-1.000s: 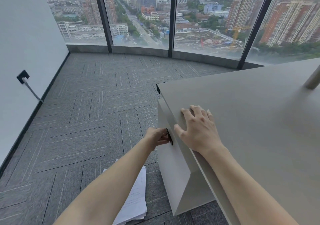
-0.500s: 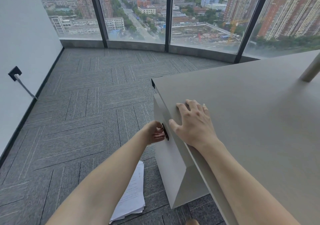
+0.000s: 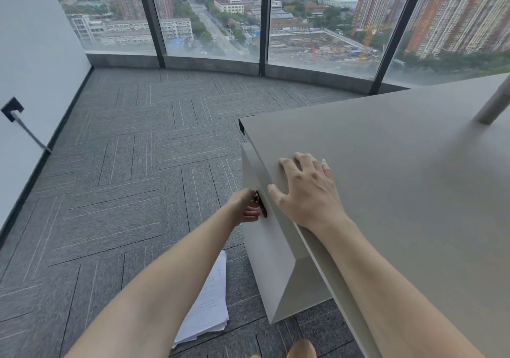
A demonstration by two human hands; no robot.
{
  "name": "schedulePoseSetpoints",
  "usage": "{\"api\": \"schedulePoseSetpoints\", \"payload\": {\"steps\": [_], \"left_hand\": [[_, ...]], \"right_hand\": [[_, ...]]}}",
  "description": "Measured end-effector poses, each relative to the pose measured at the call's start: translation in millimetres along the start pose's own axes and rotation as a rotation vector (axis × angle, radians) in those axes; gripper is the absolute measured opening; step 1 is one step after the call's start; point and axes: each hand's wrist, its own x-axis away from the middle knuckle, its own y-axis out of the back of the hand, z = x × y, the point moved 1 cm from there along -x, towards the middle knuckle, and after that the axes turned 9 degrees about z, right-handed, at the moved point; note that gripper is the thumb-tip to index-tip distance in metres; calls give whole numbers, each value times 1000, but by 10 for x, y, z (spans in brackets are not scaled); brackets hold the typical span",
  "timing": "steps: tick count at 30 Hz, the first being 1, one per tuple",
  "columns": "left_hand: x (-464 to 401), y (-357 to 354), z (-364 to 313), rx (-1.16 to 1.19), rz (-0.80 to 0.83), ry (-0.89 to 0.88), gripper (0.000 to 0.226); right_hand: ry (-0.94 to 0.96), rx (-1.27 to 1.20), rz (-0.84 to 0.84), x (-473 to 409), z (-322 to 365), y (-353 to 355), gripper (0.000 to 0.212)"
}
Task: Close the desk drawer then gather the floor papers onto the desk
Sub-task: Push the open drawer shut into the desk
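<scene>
The grey desk [image 3: 400,170] fills the right half of the view. Its pale drawer front [image 3: 265,253] sits under the desk's left edge, nearly flush with it. My left hand [image 3: 247,206] is closed on the drawer's dark handle [image 3: 260,204]. My right hand [image 3: 306,189] lies flat on the desk top by the edge, fingers spread, holding nothing. A stack of white printed papers [image 3: 207,302] lies on the carpet below my left forearm, which hides part of it.
Grey carpet tiles [image 3: 124,178] cover the floor to the left. A white wall with a black socket and cable [image 3: 12,109] stands at left. Floor-to-ceiling windows [image 3: 209,13] run along the back. A grey post [image 3: 494,104] rises from the desk at far right.
The view has dipped slightly and moved closer. Both hands hold the same places, and the drawer front looks a little nearer the desk edge.
</scene>
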Motion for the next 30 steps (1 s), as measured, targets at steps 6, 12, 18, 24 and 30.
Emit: {"api": "schedulePoseSetpoints", "payload": {"steps": [6, 12, 18, 24, 30], "left_hand": [[322, 142, -33, -167, -78, -107, 36], [944, 434, -87, -513, -142, -236, 20], [1788, 859, -96, -758, -188, -278, 23], [2487, 1362, 117, -750, -250, -257, 15], [3005, 1693, 405, -737, -275, -263, 15]], "right_hand": [[-19, 3, 11, 35, 40, 6, 65], [-83, 33, 79, 75, 104, 42, 67], [-46, -47, -88, 333, 665, 151, 33], [96, -56, -63, 681, 1382, 235, 34], [127, -61, 102, 965, 1778, 134, 44]]}}
